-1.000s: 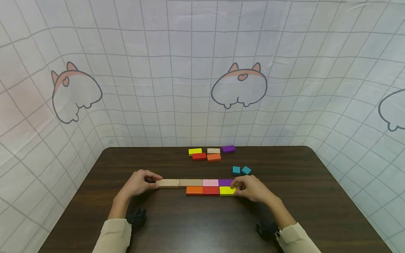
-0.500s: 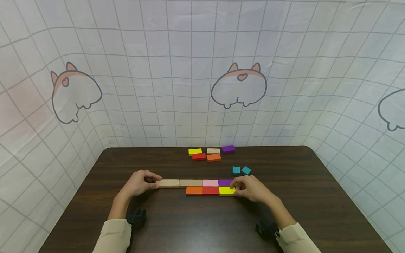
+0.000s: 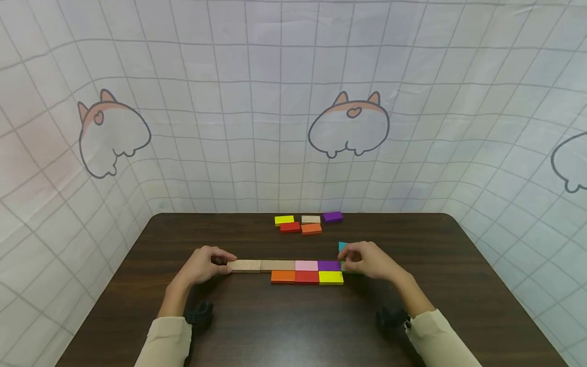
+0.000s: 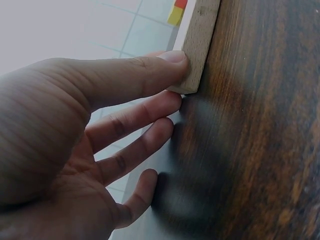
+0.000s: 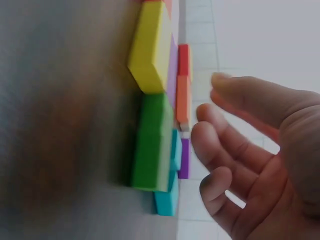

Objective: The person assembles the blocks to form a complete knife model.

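My left hand point(image 3: 204, 266) pinches the left end of a plain wooden block point(image 3: 244, 266) between thumb and index finger. A second plain block point(image 3: 277, 266), a pink block point(image 3: 306, 265) and a purple block point(image 3: 328, 266) continue that row rightward, with a green block point(image 5: 150, 145) at its right end. An orange block point(image 3: 283, 277), a red block point(image 3: 307, 277) and a yellow block point(image 3: 331, 278) lie end to end along its near side. Over the green block hovers my right hand point(image 3: 370, 260), fingers loosely bent and holding nothing; it mostly covers that block in the head view.
Two teal blocks point(image 5: 167, 200) lie just behind the green one. Farther back on the dark wooden table point(image 3: 293, 326) are loose blocks: yellow point(image 3: 284, 220), red point(image 3: 290, 228), plain point(image 3: 311, 219), orange point(image 3: 311, 229) and purple point(image 3: 332, 217). A white grid-patterned cloth point(image 3: 257, 153) hangs behind the table.
My right hand has left the yellow block's right end and moved back and slightly right, over the green block, now hiding most of the teal blocks. The left hand keeps its grip.
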### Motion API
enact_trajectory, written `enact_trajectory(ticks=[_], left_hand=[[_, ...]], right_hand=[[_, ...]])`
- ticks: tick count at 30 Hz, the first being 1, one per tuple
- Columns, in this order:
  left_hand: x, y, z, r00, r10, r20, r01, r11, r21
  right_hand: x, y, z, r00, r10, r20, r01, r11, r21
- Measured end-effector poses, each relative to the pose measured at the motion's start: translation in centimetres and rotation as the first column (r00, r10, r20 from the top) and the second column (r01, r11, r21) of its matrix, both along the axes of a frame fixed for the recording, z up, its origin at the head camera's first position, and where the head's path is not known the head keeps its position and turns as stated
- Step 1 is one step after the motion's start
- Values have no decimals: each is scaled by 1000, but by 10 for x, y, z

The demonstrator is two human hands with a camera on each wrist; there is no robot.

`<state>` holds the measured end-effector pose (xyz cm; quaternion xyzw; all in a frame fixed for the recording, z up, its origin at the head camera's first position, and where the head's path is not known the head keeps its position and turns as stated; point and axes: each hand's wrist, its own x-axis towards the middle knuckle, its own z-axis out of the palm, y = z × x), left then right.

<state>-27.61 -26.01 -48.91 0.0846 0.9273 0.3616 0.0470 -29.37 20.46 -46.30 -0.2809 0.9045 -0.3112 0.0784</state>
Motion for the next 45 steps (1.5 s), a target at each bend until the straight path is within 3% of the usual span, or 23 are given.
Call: enact_trajectory(ticks=[8,14,20,33,45], left_hand=[[0,0,1,1000,4,4,-4,1000,5],[0,-1,1,1000,-1,2,1,1000,11],[0,0,2,1000,-4,-2,4,1000,15],[2,1,2,1000,8,2,-8,1000,1],[1,0,-1,1000,10,-7,-10,1000,-7]], right_hand=[[-44,-9,10,999,-30,29,32,997,-67],[-76,-23,5,996,-63,57,67,996,-64],[-96,-36,-1,989,-103,109,107,994,-28],[-116,-52,-13,986,-67,155,66,998,11],[-119,-60,-18,981,-97,168,95,995,21]])
